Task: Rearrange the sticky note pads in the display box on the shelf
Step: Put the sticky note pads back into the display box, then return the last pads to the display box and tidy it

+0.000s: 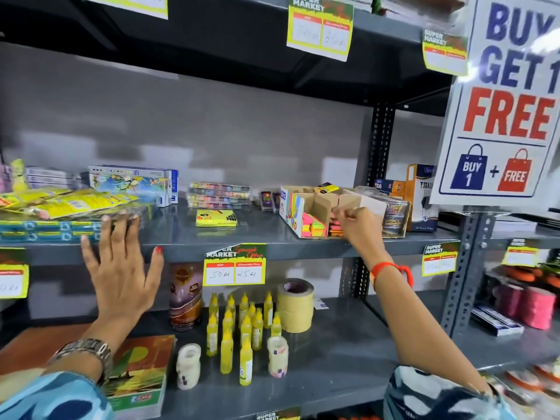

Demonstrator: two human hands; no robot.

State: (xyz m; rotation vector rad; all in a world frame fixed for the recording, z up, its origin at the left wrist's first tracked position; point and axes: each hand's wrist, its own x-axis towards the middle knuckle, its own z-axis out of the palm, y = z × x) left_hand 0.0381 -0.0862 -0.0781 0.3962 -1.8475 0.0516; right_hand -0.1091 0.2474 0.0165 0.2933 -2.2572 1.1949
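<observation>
Your right hand (353,225) reaches into the cardboard display box (291,221) on the grey shelf (212,237), fingers pinched on a pink sticky note pad (335,227) in a front compartment, beside stacked neon pads (315,225). Your left hand (121,268) hangs open, fingers spread, in front of the shelf edge near yellow packets (60,204).

The right hand (354,225) is covering the sticky note pads (335,230) in the display box (291,221) compartment it is reaching into — whether its fingers are gripping one is not showing. The promotional poster (503,101) is running off the right edge, losing its wording. The upper price tags (319,27) are blurring — their handwriting is not reading clearly.
</observation>
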